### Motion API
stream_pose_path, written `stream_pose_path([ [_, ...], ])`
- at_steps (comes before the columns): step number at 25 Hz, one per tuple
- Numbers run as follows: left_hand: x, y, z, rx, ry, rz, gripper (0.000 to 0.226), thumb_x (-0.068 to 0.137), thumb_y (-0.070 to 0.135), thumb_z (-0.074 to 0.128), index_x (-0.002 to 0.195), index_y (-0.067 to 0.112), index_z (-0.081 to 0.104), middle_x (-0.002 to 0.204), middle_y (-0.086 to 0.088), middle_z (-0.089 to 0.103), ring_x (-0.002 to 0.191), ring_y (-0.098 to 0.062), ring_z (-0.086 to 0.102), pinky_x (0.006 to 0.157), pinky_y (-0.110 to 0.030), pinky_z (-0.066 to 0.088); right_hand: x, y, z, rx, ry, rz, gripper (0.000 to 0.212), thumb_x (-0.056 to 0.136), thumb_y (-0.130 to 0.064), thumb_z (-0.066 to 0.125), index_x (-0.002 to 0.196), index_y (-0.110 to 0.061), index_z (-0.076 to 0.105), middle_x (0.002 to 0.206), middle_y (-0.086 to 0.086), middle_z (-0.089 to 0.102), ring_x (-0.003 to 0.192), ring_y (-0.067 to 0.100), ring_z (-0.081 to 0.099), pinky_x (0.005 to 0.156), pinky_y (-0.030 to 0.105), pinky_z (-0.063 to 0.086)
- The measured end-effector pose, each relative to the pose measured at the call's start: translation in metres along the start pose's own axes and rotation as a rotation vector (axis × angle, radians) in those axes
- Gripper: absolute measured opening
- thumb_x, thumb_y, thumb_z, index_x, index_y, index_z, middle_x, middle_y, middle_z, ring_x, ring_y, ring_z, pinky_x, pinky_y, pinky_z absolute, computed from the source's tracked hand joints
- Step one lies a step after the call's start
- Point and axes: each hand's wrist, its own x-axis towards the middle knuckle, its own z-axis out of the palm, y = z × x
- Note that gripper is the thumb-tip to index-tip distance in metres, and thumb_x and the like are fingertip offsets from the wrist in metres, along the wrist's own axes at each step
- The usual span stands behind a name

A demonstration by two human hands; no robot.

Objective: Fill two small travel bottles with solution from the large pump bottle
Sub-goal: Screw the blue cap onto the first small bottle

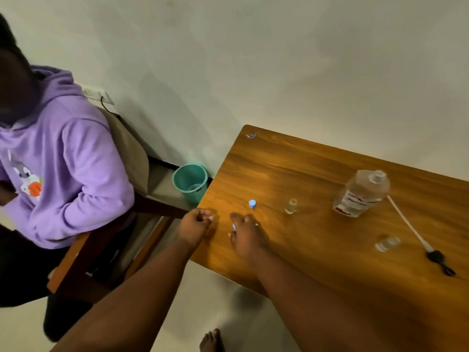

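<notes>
Head view, looking down at a wooden table [317, 262]. Both hands sit at the table's near-left corner.

Left hand [195, 224] is curled into a loose fist at the table edge, thumb and forefinger pressed together; whether they pinch anything is too small to tell. Right hand [245, 232] is palm down just right of it, fingers bent over a small blue cap [234, 226], seemingly pinching it against the wood.

A second blue cap [252, 203] stands just beyond the right hand's fingertips, toward the far side.

Travel bottles: one small clear bottle [291, 206] stands upright, uncapped, to the right of that cap. The other clear bottle [387, 243] sits further right and nearer, close to the pump tube.

Big bottle [361, 193] stands far-right w/ its top open, clear liquid inside. Its pump [418, 232] lies flat on the table, long axis running from the big bottle toward the near-right, black head at the near end.

Judgement: right hand is nearer both small bottles, which lie to its right, so any capping reach goes rightward.

Off the table, left: a teal bucket [190, 181] and a seated person in a purple hoodie [66, 158].
</notes>
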Motion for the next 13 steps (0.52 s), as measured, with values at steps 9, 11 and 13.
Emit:
stream_pose_path([
  [9, 0.042, 0.017, 0.039, 0.175, -0.215, 0.146, 0.021, 0.09, 0.018, 0.072, 0.112, 0.018, 0.07, 0.093, 0.006, 0.067, 0.089, -0.011, 0.061, 0.09, -0.029, 0.049, 0.027, 0.014, 0.012, 0.102, 0.158, 0.069, 0.033, 0.099, -0.034, 0.052, 0.129, -0.022, 0.057, 0.138, 0.006, 0.051, 0.121, 0.028, 0.053, 0.098, 0.037, 0.046],
  [11, 0.044, 0.017, 0.051, 0.188, -0.245, 0.163, 0.02, 0.091, 0.015, 0.071, 0.111, 0.016, 0.07, 0.093, 0.004, 0.069, 0.088, -0.012, 0.062, 0.088, -0.027, 0.049, 0.028, 0.021, -0.002, 0.192, 0.265, 0.079, 0.03, 0.095, -0.032, 0.056, 0.122, -0.02, 0.061, 0.131, 0.007, 0.057, 0.114, 0.029, 0.057, 0.093, 0.037, 0.047],
  [13, 0.041, 0.021, 0.062, 0.191, -0.257, 0.192, 0.017, 0.091, 0.013, 0.069, 0.108, 0.017, 0.07, 0.095, 0.003, 0.07, 0.089, -0.013, 0.062, 0.082, -0.02, 0.044, 0.027, 0.029, -0.028, 0.266, 0.415, 0.079, 0.026, 0.091, -0.032, 0.063, 0.113, -0.018, 0.066, 0.117, 0.008, 0.062, 0.103, 0.029, 0.061, 0.085, 0.036, 0.049],
])
